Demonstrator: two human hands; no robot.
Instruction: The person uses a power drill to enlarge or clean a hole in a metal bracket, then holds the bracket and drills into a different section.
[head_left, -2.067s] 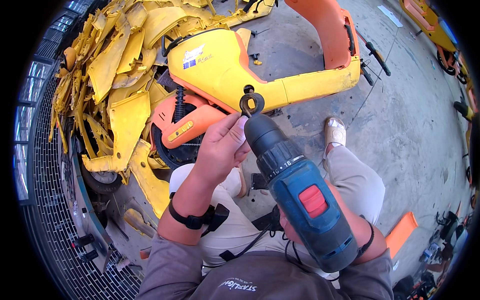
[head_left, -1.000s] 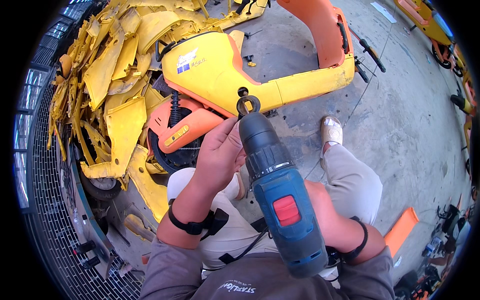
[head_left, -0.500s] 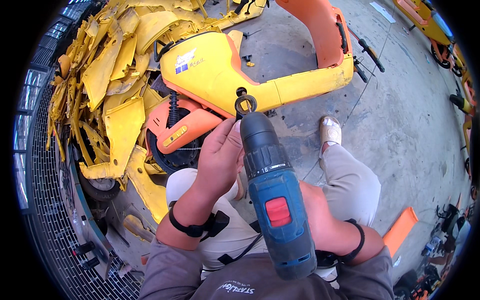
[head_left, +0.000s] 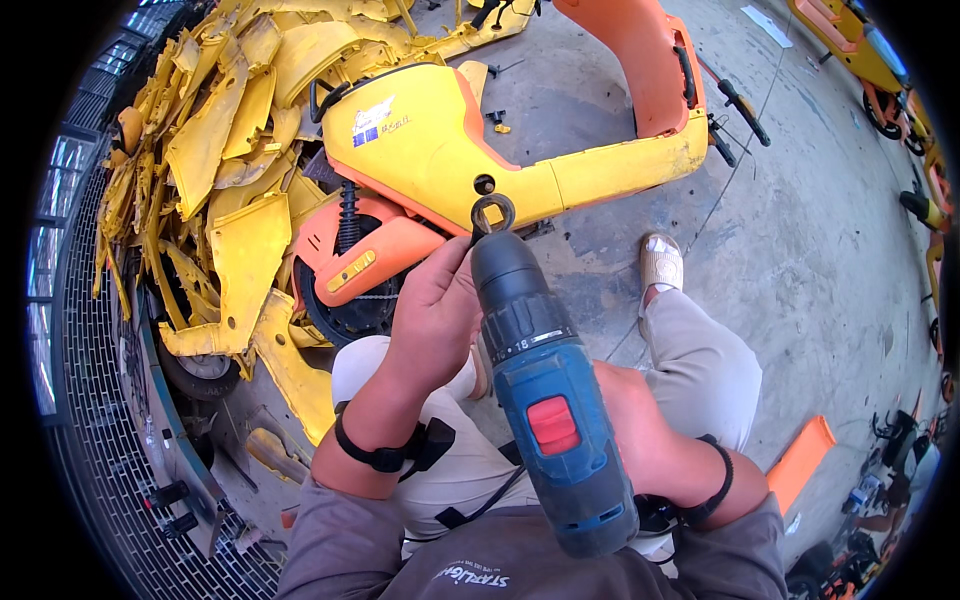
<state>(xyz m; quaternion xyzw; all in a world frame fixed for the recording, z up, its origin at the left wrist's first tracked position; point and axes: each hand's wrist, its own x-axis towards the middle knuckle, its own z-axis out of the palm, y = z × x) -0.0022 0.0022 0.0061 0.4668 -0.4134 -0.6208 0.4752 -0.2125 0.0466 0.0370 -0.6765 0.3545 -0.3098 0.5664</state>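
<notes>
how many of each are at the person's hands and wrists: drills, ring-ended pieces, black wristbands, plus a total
Drill: 1
Ring-ended piece: 1
Black wristbands: 2
Total: 4

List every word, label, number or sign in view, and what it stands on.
Wording isn't copied out here, only located.
Drill: pale numbers on the collar, legible.
Shirt: large pale lettering, legible; smaller text, too small to read.
Scooter: white and blue marks, with dark writing too blurred to read.
</notes>
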